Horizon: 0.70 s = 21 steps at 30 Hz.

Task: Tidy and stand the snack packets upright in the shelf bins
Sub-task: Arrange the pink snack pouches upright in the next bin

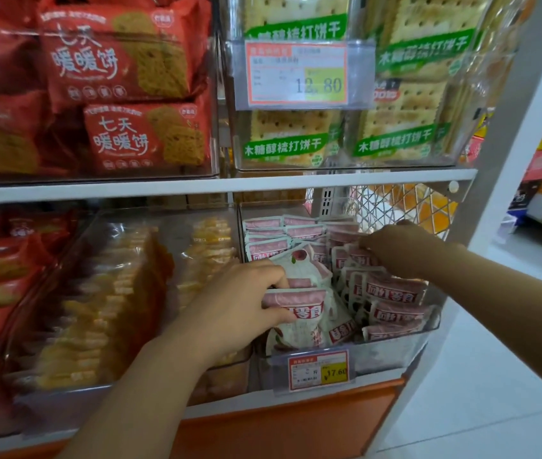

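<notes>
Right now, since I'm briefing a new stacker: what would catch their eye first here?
Both hands are in the lower right bin: the left hand grips a pink-and-white packet at the front, while the right hand sits on the pink packets further back. Top left, the bright red biscuit packs stand out.

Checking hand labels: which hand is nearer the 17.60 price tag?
Left. The left hand grips a packet just above-left of the price tag; the right hand is farther, up-right of it.

pink-and-white snack packets (392, 289), mostly upright, some tilted, in clear bin (392, 351)
</notes>
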{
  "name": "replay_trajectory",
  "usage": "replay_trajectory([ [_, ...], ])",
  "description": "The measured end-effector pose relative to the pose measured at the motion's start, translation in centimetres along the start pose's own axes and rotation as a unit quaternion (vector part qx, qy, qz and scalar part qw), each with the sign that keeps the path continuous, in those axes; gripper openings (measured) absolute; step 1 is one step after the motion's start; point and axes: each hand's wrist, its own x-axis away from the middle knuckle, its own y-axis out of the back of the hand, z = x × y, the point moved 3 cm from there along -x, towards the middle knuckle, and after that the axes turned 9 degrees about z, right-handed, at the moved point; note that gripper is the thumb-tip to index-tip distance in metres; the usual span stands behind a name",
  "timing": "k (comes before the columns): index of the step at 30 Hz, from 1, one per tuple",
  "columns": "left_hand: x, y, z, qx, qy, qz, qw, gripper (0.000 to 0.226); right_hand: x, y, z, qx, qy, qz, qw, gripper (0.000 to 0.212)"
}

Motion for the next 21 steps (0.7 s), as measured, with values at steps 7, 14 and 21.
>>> replay_trajectory([
  [7, 0.0, 0.0, 0.1, 0.010, 0.000, -0.034, 0.999, 0.031, -1.0, -1.4, 2.8, -0.138, 0.049, -0.054, 0.988, 0.030],
  [14, 0.7, 1.5, 0.7, 0.071, -0.009, -0.202, 0.977, 0.023, 0.2, -0.5, 3.2, -0.318, 0.098, 0.050, 0.942, 0.032],
  [21, 0.3, 1.9, 2.2, 0.031, 0.025, -0.365, 0.930, 0.016, -2.1, 1.6, 5.4, -0.445, 0.128, -0.053, 0.885, 0.054],
])
